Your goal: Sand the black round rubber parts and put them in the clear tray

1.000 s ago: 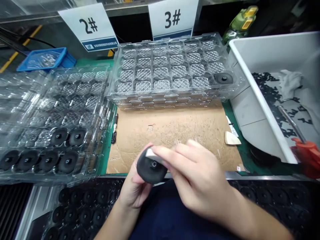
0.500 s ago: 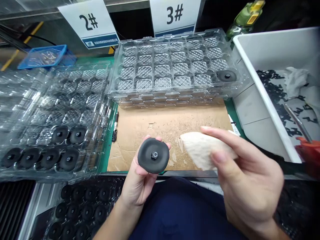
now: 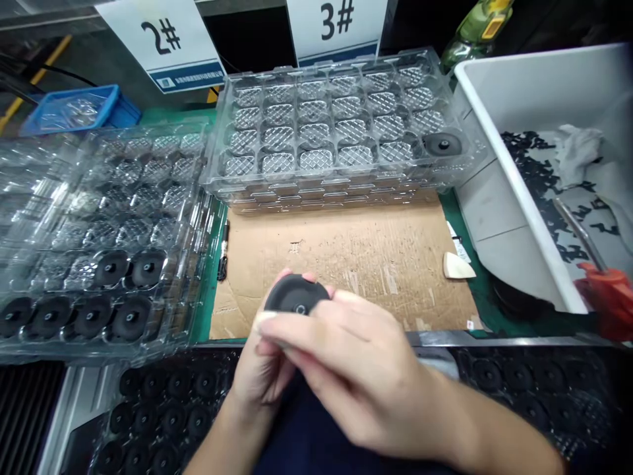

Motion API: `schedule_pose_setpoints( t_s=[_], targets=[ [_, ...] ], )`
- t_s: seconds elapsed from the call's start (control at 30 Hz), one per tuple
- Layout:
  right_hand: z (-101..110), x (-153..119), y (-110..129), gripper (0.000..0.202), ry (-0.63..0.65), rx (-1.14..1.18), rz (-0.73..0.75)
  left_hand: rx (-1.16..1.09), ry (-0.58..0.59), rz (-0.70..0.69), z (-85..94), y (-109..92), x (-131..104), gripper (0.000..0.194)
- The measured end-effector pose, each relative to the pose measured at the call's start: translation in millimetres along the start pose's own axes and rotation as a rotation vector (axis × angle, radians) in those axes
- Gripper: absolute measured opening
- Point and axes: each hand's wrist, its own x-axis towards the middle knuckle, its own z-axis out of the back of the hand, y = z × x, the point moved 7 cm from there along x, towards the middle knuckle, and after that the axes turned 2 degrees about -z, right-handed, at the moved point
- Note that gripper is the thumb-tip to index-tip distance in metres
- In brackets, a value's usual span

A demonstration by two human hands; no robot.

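Observation:
A round black part (image 3: 291, 292) with a small ring at its centre rests in my left hand (image 3: 260, 369), whose fingers curl round it from below and behind. My right hand (image 3: 366, 369) reaches across the front of the part, thumb and fingers pressed together at its near edge. Those fingers hide part of the disc, and whatever they pinch, if anything, cannot be made out. On the right end of the cardboard sheet (image 3: 346, 251) lies a cream-coloured pad (image 3: 458, 266), apart from both hands.
Stacked clear trays (image 3: 316, 158) stand behind the cardboard, one black part at their right. More trays (image 3: 133, 231) with several black parts are at left. A white bin (image 3: 519, 204) holds small black pieces; a red-handled tool (image 3: 606, 284) leans there. A black pen (image 3: 224, 247) lies left.
The cream pad has left my right hand and now lies on the cardboard's right side. My right hand has moved left to the black part, still in my left hand.

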Motion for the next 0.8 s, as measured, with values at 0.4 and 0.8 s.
schedule_pose_setpoints(
  t_s=[0.4,0.8],
  targets=[
    [35,-36,-71,0.028,-0.218,0.001,-0.460,-0.174,0.214,0.001,-3.9,2,1,0.044],
    [34,-45,-58,0.032,-0.377,-0.063,-0.436,-0.107,0.137,-0.001,-6.7,11,6,0.048]
  ],
)
